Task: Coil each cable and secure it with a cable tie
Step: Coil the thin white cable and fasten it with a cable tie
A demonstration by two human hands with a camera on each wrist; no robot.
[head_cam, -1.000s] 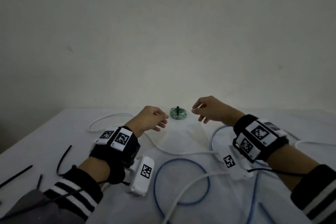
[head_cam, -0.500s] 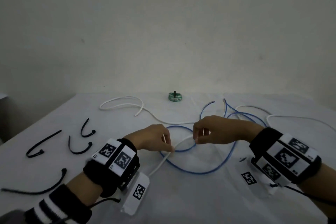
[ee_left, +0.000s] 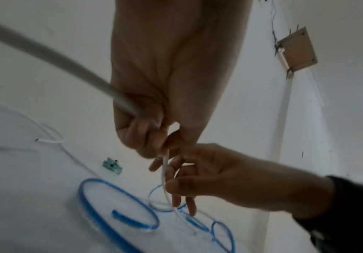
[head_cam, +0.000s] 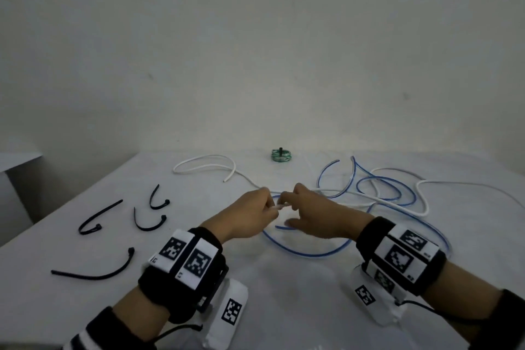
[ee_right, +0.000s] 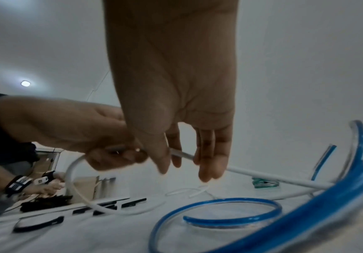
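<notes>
Over the desk [head_cam: 284, 293], centre: both hands have come together from half a second ago.
Left hand [head_cam: 250, 216]: grip pinches thin white cable [ee_left: 165, 172].
Right hand [head_cam: 315, 213]: thumb and forefinger pinch it alongside, other fingers loose.
Meaning: coiling just starting; black cable ties [head_cam: 147, 221] wait untouched.

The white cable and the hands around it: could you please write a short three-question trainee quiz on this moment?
1. True or false: the left hand grips the white cable.
2. Which cable lies loose on the table, touched by neither hand? A blue, B white, C green.
3. Fill in: the black cable ties lie to the person's ____.

Key: 1 true. 2 A, the blue cable. 3 left. The right hand pinches the white cable too.
</notes>
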